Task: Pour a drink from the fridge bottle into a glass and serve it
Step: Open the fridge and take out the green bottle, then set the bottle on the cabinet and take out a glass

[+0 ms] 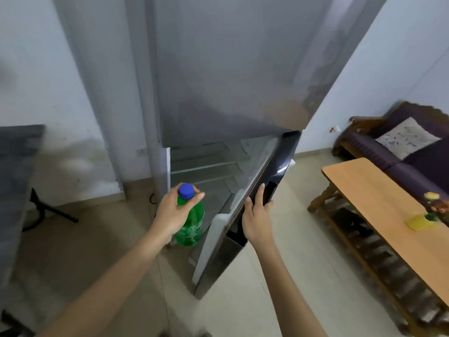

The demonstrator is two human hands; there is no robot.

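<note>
A green plastic bottle (190, 227) with a blue cap hangs upright in front of the open fridge, held by its neck in my left hand (173, 212). My right hand (256, 218) grips the top edge of the lower fridge door (243, 215), which stands partly open. Behind the door, the fridge's lower compartment (206, 166) shows bare shelves. The grey upper fridge door (230, 69) is closed. No glass is in view.
A wooden coffee table (379, 205) stands at the right with a small flower pot (433, 207) on a yellow mat. A dark sofa with a cushion (408, 137) sits behind it. A dark stand (46, 207) is on the floor at left.
</note>
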